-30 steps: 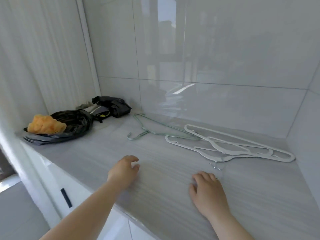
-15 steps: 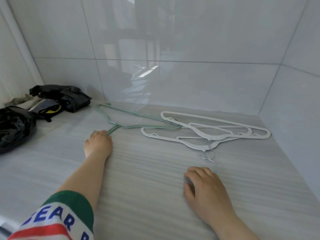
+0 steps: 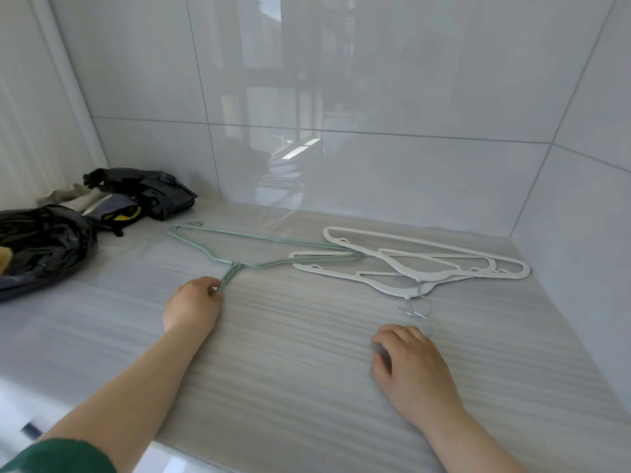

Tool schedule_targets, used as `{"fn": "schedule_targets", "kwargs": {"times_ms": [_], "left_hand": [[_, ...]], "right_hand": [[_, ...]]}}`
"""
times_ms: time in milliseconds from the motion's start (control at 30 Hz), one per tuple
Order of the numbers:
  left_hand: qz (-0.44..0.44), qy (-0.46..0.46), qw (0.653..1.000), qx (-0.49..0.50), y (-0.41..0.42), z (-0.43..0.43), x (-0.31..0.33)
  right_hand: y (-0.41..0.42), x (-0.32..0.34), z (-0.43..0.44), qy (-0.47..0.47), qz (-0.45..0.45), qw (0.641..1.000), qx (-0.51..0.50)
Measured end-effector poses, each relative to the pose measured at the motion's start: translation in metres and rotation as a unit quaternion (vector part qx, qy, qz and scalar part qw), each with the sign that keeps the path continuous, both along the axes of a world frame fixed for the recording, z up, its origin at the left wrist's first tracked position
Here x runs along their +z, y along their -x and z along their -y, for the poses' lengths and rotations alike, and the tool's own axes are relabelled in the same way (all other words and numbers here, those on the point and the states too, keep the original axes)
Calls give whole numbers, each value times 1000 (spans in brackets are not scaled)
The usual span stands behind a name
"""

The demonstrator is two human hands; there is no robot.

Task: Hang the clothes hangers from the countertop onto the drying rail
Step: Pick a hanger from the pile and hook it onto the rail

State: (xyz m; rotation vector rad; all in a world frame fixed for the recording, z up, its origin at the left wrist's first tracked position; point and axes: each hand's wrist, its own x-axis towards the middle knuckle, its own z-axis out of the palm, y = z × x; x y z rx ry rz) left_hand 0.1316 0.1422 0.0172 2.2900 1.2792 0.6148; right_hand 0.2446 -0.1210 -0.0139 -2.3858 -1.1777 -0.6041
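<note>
While the drying rail is nowhere in view, every hanger lies flat on the pale striped countertop (image 3: 290,363), so the job looks barely begun. At about 11 o'clock from the viewer, the person's left hand (image 3: 194,303) has its fingers curled round the twisted neck of a green wire hanger (image 3: 230,275). The hook end is hidden beneath the hand, probably because the neck is the easiest part to lift. The hanger's far tip runs toward 1 o'clock and touches a loose stack of white plastic hangers (image 3: 421,275). Whether it lies over or under them is unclear, so it may drag them when raised. Their thin metal hooks (image 3: 415,314) point back toward the viewer. Just beside those hooks, at 4 o'clock, the right hand (image 3: 411,368) rests palm down with fingers loosely bent, holding nothing, seemingly bracing the reach. Crumpled black bags (image 3: 44,244) sit at 9 o'clock against the glossy tiled wall (image 3: 375,172).
</note>
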Motion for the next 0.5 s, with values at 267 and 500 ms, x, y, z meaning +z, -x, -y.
{"fn": "schedule_targets", "kwargs": {"times_ms": [267, 500], "left_hand": [[17, 44, 999, -21, 59, 1, 13], [-40, 91, 995, -32, 81, 0, 22]], "right_hand": [[5, 4, 0, 0, -3, 1000, -11], [11, 9, -1, 29, -27, 999, -13]]}}
